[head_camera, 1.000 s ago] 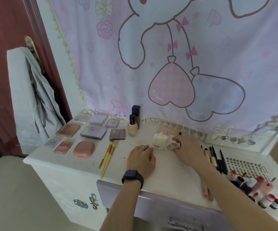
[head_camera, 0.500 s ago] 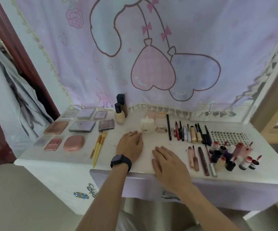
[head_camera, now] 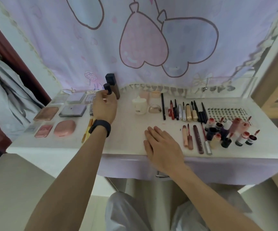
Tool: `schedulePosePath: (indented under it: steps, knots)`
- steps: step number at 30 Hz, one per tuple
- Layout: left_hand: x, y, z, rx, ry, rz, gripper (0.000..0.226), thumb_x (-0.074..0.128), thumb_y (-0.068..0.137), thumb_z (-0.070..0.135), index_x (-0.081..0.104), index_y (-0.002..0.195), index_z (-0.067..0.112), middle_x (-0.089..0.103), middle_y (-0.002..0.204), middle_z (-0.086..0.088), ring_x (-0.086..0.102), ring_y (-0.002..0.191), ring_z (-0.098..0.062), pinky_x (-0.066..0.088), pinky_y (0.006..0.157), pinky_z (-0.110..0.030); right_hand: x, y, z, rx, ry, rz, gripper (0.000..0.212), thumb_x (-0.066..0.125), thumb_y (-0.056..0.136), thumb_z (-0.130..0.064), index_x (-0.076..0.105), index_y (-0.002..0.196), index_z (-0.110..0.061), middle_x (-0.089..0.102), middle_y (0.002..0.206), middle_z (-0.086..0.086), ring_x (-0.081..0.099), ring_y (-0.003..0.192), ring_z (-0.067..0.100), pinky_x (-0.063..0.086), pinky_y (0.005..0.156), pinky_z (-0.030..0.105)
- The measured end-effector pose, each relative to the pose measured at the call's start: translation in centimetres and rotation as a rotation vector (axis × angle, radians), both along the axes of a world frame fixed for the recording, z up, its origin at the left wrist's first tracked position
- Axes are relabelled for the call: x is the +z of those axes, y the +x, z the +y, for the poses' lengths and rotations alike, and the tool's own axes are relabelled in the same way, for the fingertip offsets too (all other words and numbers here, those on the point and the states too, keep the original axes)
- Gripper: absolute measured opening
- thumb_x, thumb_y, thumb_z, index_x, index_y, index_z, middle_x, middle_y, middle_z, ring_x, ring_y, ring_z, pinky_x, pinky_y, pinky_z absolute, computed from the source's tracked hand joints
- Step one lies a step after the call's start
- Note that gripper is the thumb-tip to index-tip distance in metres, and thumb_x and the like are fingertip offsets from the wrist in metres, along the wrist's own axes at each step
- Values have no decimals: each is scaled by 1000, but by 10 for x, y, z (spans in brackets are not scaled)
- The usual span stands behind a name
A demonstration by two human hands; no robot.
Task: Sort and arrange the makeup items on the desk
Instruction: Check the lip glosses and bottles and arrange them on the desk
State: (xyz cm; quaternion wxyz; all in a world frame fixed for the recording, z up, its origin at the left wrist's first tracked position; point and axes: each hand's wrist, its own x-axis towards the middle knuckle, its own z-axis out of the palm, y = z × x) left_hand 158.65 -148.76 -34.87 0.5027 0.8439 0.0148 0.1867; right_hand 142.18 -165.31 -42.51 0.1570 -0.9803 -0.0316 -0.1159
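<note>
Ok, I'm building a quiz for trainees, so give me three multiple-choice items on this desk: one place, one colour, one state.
1. Where is the right hand? A flat on the desk; B on the curtain; C in the lap.
2. Colour of the wrist band? A white; B black; C red.
3. The left hand: A lies flat; B holds a brush; C grips the black-capped bottle.
Key: A, palm down by the front edge; B, dark strap on the left wrist; C, fingers curl round it.

Matt white desk point(head_camera: 128, 130); glossy pink compact point(head_camera: 64, 128); printed cloth curtain point(head_camera: 151, 39).
</note>
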Motion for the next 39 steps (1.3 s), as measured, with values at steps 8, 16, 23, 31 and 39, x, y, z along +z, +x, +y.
schedulePosePath:
  steps: [8, 16, 23, 31, 39]
  knots:
    - [9, 42, 3, 176, 392, 320, 85, 61, 74, 60, 38, 144, 17, 43, 147, -10, 30, 139, -30, 26, 110, -50, 2, -1, 1, 0, -2, -4, 57, 24, 108, -47, 36, 156, -20, 30, 164, -2, 20, 154, 16, 2, 122, 30]
    - [-7, 61, -6, 239, 597, 480, 65, 51, 71, 67, 65, 110, 17, 60, 126, -15, 32, 132, -35, 21, 102, -53, 5, 0, 4, -38, 6, -31, 52, 37, 104, -43, 54, 146, -16, 49, 153, 2, 40, 146, 21, 28, 121, 39]
    - [-6, 40, 1, 163, 395, 273, 49, 45, 67, 68, 64, 74, 24, 64, 73, 2, 53, 101, -29, 26, 87, -42, 1, 0, 2, -40, -13, -45, 55, 34, 104, -46, 51, 148, -18, 46, 155, 0, 36, 148, 19, 20, 121, 35]
    - [-8, -58, 9, -60, -55, -56, 25, 72, 75, 55, 65, 88, 34, 70, 88, 17, 64, 86, 2, 49, 74, -16, 6, 2, 0, -12, 54, 20, 58, 31, 105, -50, 39, 154, -21, 33, 163, -4, 22, 153, 14, 3, 121, 28]
    - [-41, -100, -12, -201, 159, -87, 49, 78, 76, 32, 59, 121, 29, 48, 110, 11, 51, 85, -2, 39, 75, -7, 50, 3, -14, -95, 800, 75, 42, 38, 96, -67, 62, 113, -37, 69, 105, -19, 61, 98, -6, 42, 77, 18]
